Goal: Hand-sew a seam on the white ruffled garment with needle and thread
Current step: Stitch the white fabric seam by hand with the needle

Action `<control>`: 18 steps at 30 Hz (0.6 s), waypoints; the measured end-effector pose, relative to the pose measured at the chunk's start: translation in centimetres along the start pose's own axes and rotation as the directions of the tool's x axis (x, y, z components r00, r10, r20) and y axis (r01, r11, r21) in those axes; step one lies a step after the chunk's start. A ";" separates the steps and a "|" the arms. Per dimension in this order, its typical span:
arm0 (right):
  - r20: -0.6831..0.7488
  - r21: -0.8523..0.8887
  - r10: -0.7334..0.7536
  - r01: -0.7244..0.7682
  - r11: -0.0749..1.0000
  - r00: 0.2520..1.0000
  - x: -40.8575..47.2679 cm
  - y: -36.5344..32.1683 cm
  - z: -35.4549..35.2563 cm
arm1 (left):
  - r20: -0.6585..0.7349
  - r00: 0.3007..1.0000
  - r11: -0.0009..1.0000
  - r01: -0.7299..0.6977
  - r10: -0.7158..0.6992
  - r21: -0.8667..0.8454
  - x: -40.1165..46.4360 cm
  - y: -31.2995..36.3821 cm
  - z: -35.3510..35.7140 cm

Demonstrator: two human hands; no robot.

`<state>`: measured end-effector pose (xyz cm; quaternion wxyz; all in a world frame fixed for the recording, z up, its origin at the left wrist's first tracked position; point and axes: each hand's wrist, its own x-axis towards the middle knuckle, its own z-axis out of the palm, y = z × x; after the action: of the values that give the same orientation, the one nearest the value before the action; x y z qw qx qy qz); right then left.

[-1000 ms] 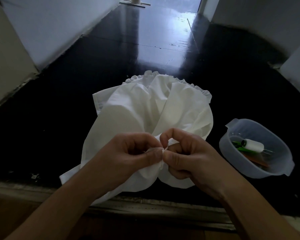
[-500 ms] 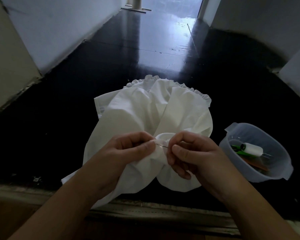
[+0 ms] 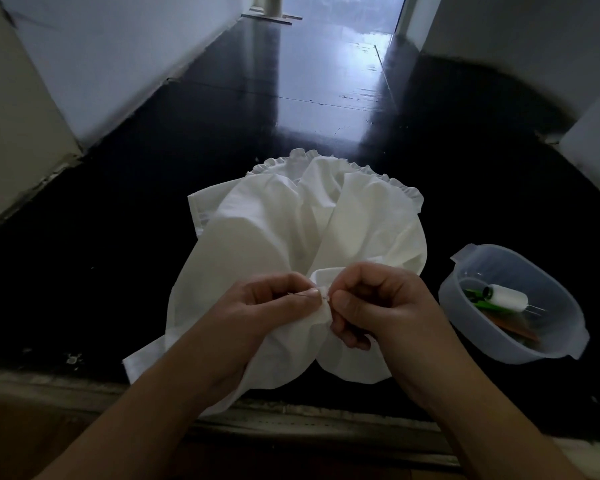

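Dark floor (image 3: 153, 258) carries the white garment (image 3: 257, 244); a clear tub (image 3: 465, 271) holding a thread spool (image 3: 508, 297) sits to its right. Left hand (image 3: 253, 317) and right hand (image 3: 378, 306) each grip a fabric fold pinched between them; a thin needle (image 3: 300, 294) lies at the left fingertips.

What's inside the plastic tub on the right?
In the tub: a white thread spool lying on green-handled tools, with something orange-brown beneath. What those tools are, and whatever lies under the spool, can't be made out.
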<state>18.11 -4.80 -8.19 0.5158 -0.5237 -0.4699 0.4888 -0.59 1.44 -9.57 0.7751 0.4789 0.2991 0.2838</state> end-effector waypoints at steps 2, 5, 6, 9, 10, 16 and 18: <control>-0.032 -0.153 -0.050 0.044 0.987 0.998 -0.1 -0.5 -0.2 | -0.049 0.999 1.000 -0.002 0.003 0.014 0.0 0.2 0.1; -0.094 -0.477 -0.162 0.098 0.873 0.982 -0.3 -0.8 -0.3 | -0.129 0.992 0.998 0.010 -0.002 0.059 0.1 0.3 0.4; -0.103 -0.539 -0.214 0.126 0.833 0.971 -0.2 -0.8 -0.2 | -0.158 0.987 0.996 0.008 0.006 0.089 0.2 0.3 0.4; -0.025 -0.585 -0.307 0.235 0.776 0.951 -0.3 -0.7 0.5 | -0.180 0.983 0.984 -0.011 0.043 0.176 0.4 -0.1 0.6; -0.006 -0.575 -0.302 0.244 0.781 0.953 -0.3 -0.7 0.8 | -0.172 0.984 0.983 -0.017 0.049 0.183 0.4 -0.1 0.6; -0.052 -0.492 -0.264 0.205 0.846 0.963 -0.3 -1.1 1.4 | -0.146 0.988 0.985 -0.024 0.049 0.169 0.5 -0.4 0.3; -0.065 -0.470 -0.253 0.194 0.861 0.965 -0.3 -1.1 1.4 | -0.127 0.991 0.987 -0.022 0.042 0.157 0.5 -0.3 0.2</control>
<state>16.74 -4.95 -7.03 0.4589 -0.6021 -0.5963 0.2670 -0.04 1.56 -9.81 0.7096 0.5229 0.3626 0.3026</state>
